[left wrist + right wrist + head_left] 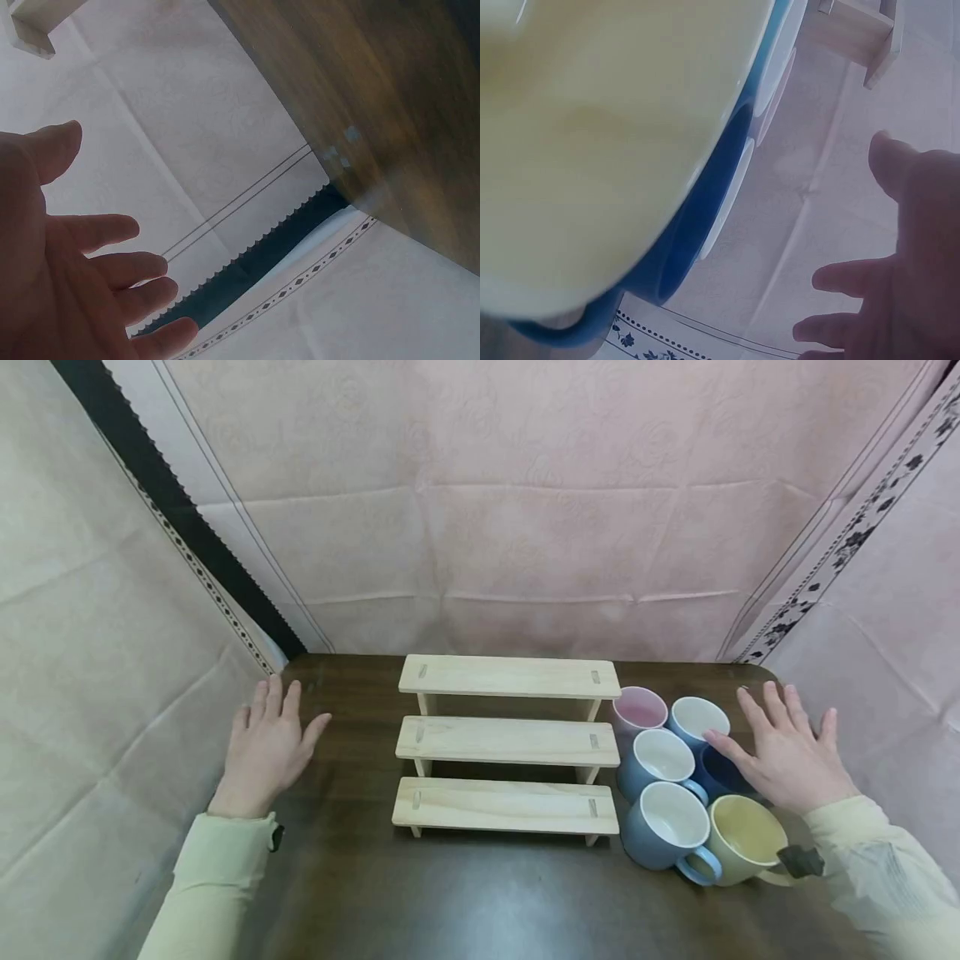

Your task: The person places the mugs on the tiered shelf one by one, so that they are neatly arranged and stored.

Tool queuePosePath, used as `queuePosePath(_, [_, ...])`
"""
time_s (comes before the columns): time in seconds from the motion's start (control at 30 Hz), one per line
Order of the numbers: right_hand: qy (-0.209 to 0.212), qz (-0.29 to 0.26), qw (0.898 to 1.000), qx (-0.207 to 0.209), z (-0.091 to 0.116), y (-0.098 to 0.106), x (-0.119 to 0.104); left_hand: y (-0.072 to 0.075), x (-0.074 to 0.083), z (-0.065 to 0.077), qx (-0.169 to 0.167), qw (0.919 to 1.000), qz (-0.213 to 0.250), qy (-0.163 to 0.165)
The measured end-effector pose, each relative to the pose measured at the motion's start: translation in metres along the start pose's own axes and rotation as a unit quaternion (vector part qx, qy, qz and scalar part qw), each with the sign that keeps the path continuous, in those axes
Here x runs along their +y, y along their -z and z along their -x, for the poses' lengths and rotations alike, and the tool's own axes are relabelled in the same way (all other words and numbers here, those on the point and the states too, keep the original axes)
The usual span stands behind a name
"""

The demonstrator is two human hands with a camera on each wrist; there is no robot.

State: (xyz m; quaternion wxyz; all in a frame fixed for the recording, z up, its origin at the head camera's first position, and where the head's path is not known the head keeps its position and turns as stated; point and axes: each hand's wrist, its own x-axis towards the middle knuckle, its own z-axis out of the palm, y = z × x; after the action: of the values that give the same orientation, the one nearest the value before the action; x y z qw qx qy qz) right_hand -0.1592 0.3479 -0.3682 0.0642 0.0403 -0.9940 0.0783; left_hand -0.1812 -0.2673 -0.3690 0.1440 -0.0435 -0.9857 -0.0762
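My left hand (267, 745) is held with fingers spread at the left of the table, touching no object. In the left wrist view the same hand (97, 277) shows its fingers apart and nothing in them. On the right, my right hand (787, 756) is spread beside and partly over a group of mugs, holding none. The group has a pink mug (640, 708), light blue mugs (637, 839), a dark blue mug (722, 773) and a yellow mug (750, 831). The yellow mug (607, 150) looms close in the right wrist view, with the right hand (885, 277) apart from it.
A pale wooden three-step shelf (506, 803) stands in the middle of the dark brown table (450, 893), just left of the mugs. White patterned cloth (555, 543) hangs behind and on both sides. A dark strip (187, 518) runs down the left corner.
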Motion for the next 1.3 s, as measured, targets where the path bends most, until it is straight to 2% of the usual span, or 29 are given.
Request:
queuePosePath(0.1, [0.000, -0.003, 1.000, -0.007, 0.001, 0.001, 0.001, -0.004, 0.004, -0.002, 0.004, 1.0000, 0.004, 0.000])
queuePosePath(0.2, [0.000, -0.011, 1.000, -0.023, 0.004, 0.001, 0.001, -0.013, 0.012, -0.005, 0.002, 0.9995, 0.032, -0.001])
queuePosePath(0.27, [-0.001, -0.017, 0.999, -0.032, 0.008, 0.001, 0.001, -0.019, 0.019, -0.007, -0.014, 0.9978, 0.064, 0.005])
queuePosePath(0.33, [-0.003, -0.024, 0.999, -0.035, 0.013, 0.000, 0.000, -0.025, 0.028, -0.009, -0.043, 0.9928, 0.111, 0.015])
queuePosePath(0.43, [-0.004, -0.038, 0.999, -0.026, 0.021, 0.000, -0.001, -0.034, 0.042, -0.011, -0.088, 0.9776, 0.186, 0.042])
queuePosePath(0.57, [-0.003, -0.059, 0.998, 0.007, 0.034, 0.001, -0.002, -0.045, 0.060, -0.016, -0.125, 0.9492, 0.278, 0.078])
queuePosePath(0.73, [-0.001, -0.089, 0.995, 0.052, 0.049, 0.002, -0.007, -0.056, 0.079, -0.021, -0.131, 0.9137, 0.370, 0.105])
queuePosePath(0.8, [0.001, -0.099, 0.993, 0.062, 0.054, 0.001, -0.008, -0.058, 0.084, -0.022, -0.123, 0.9024, 0.397, 0.114])
queuePosePath(0.87, [0.003, -0.105, 0.992, 0.073, 0.058, -0.001, -0.010, -0.061, 0.088, -0.024, -0.111, 0.8945, 0.416, 0.122])
queuePosePath(1.0, [0.001, -0.113, 0.989, 0.096, 0.065, -0.002, -0.011, -0.062, 0.092, -0.025, -0.090, 0.8867, 0.434, 0.133])
queuePosePath(1.1, [-0.011, -0.121, 0.987, 0.108, 0.073, -0.002, -0.014, -0.062, 0.092, -0.026, -0.084, 0.8854, 0.436, 0.139])
queuePosePath(1.2, [-0.027, -0.123, 0.985, 0.114, 0.081, -0.004, -0.018, -0.065, 0.092, -0.026, -0.088, 0.8851, 0.435, 0.141])
queuePosePath(1.3, [-0.037, -0.134, 0.982, 0.128, 0.089, -0.009, -0.021, -0.070, 0.091, -0.025, -0.106, 0.8803, 0.441, 0.138])
